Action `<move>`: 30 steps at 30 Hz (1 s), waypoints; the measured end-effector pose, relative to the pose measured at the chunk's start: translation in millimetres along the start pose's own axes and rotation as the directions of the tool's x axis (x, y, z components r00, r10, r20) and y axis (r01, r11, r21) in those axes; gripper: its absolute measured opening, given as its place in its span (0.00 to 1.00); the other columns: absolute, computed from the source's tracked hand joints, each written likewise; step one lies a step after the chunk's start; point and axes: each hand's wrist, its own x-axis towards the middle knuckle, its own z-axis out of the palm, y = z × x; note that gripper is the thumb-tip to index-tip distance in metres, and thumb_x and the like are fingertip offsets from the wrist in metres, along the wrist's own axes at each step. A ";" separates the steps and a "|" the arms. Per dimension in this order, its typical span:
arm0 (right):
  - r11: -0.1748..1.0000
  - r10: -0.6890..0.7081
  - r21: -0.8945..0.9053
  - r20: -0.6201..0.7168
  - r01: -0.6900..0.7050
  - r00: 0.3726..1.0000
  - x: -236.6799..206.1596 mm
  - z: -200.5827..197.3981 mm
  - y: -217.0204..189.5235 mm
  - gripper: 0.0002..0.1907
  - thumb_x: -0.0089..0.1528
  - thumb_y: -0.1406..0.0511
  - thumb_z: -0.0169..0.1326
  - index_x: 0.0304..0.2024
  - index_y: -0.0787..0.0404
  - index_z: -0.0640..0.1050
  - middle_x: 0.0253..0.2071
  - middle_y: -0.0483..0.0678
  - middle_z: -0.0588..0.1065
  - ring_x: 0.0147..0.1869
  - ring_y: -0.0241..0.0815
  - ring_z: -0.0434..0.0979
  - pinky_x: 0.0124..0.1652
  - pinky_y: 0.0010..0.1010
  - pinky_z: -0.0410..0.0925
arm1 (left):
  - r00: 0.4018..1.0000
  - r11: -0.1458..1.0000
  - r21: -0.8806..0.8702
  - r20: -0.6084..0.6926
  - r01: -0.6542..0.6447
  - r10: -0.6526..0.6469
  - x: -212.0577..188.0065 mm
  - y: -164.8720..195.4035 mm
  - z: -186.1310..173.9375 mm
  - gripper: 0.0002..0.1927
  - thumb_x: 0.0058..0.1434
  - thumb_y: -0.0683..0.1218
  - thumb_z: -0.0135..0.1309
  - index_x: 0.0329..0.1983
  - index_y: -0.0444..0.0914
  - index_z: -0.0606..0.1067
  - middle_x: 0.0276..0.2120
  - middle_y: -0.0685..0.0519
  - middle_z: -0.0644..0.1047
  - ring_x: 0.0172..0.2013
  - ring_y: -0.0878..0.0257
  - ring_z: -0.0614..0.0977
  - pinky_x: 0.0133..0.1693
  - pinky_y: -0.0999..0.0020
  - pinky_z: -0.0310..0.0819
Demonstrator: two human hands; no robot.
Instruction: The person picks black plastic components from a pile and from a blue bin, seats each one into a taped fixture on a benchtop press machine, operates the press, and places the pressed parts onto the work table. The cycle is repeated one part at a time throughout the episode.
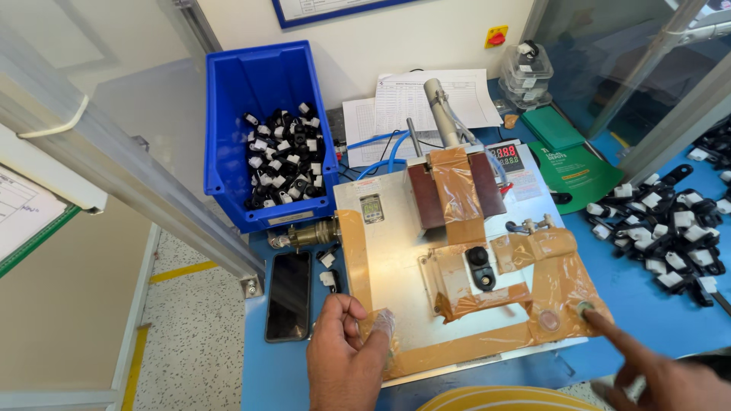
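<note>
Blue table (647, 320) carries a taped metal fixture plate (396, 251), squared toward the operator for reach. A blue bin (228, 137) of small parts stands behind it at left. A black part (480, 268) sits seated in the central nest. Left hand (346, 358) presses the left button, fingers curled together; right hand (655, 373) extends one finger onto the right button (585, 309).

A blue table (655, 320) fills the middle of the room. Behind it stands a plain cream wall (426, 34) with a blue-framed board (320, 11) and a small yellow box with a red knob (496, 36). On the left, a grey metal frame (152, 190) slants down. The floor (194, 335) is speckled grey with a yellow line (181, 271). The light is bright and even.
</note>
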 end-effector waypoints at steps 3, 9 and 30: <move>0.995 -0.078 -0.047 0.208 0.089 0.975 5.8 -5.0 5.6 0.62 0.56 0.41 0.63 0.79 0.30 0.36 0.41 0.36 0.81 0.43 0.29 0.84 0.46 0.22 0.80 | 0.997 0.997 -0.039 -0.048 -0.069 0.067 -7.2 5.7 14.9 0.18 0.47 0.41 0.68 0.33 0.40 0.69 0.22 0.59 0.62 0.21 0.70 0.61 0.23 0.72 0.59; 0.984 -0.118 -0.106 0.218 0.144 0.969 11.6 -13.4 6.7 0.63 0.56 0.38 0.63 0.80 0.30 0.36 0.41 0.41 0.81 0.49 0.38 0.83 0.55 0.32 0.76 | 0.975 0.973 0.084 -0.033 -0.214 0.218 -16.6 30.4 32.1 0.17 0.48 0.43 0.69 0.32 0.41 0.69 0.22 0.58 0.64 0.22 0.70 0.63 0.24 0.73 0.63; 0.782 -0.560 -0.349 -0.027 0.517 0.828 105.7 67.3 71.9 0.44 0.66 0.43 0.47 0.78 0.34 0.41 0.42 0.43 0.77 0.39 0.31 0.84 0.38 0.29 0.78 | 0.968 0.951 0.183 0.054 -0.251 0.245 -31.5 72.5 66.8 0.18 0.48 0.46 0.69 0.33 0.42 0.70 0.21 0.57 0.64 0.20 0.67 0.65 0.24 0.69 0.64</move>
